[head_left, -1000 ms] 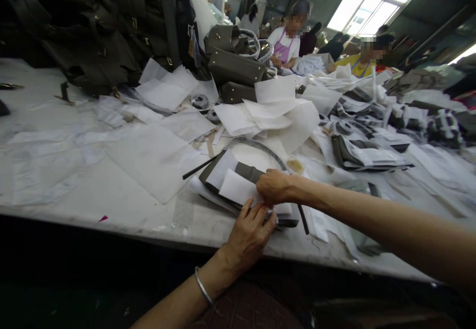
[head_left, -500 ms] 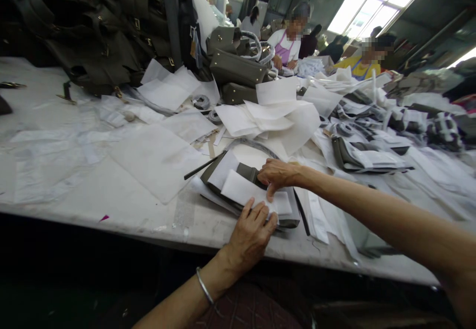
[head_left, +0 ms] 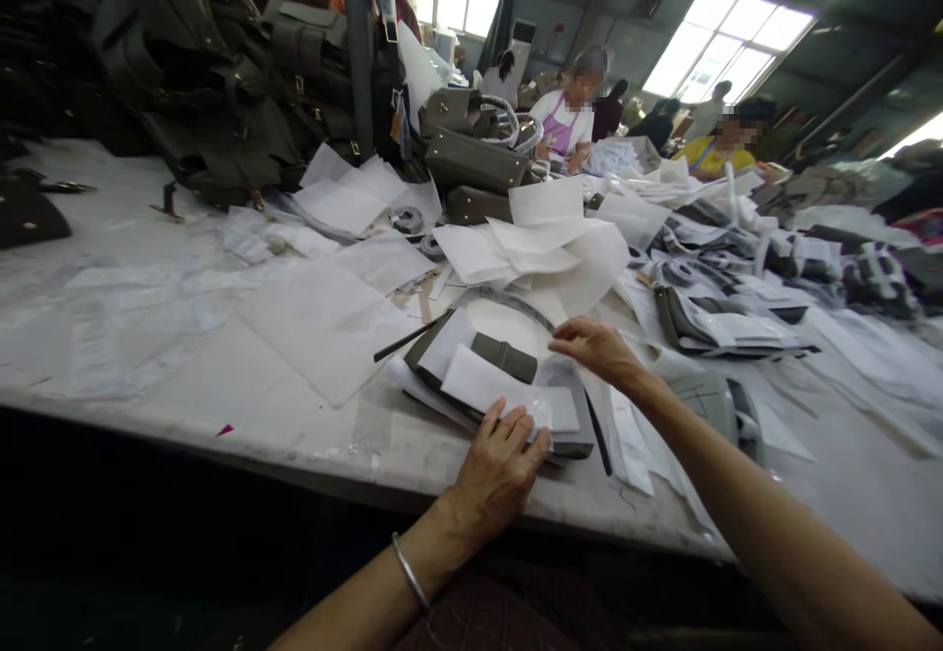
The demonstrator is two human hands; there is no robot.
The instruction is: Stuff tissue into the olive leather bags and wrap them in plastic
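Observation:
A dark olive handbag (head_left: 422, 349) lies flat near the table's front edge, with white packing sheets on and under it. My left hand (head_left: 497, 464) rests on the folded white sheet (head_left: 482, 385) over the bag, fingers stretched out and lightly spread. Above the bag's far side, my right hand (head_left: 595, 349) has thumb and fingertips pinched together at the right part of the wrapped handle (head_left: 516, 301). The handle arches away from the bag across the table. A short dark olive band (head_left: 505, 354) shows uncovered beside the folded sheet.
Loose white sheets (head_left: 545, 248) lie beyond the bag. Dark bags (head_left: 213, 81) are heaped at the back left, beside a post (head_left: 360, 52). Another padded bag (head_left: 726, 322) and wrapped pieces lie to the right. Two people (head_left: 567, 121) work across the table.
My right hand has left the dark band and folded sheet, moving up and right to the handle. My left hand stays on the sheet. The camera view has tilted slightly upward.

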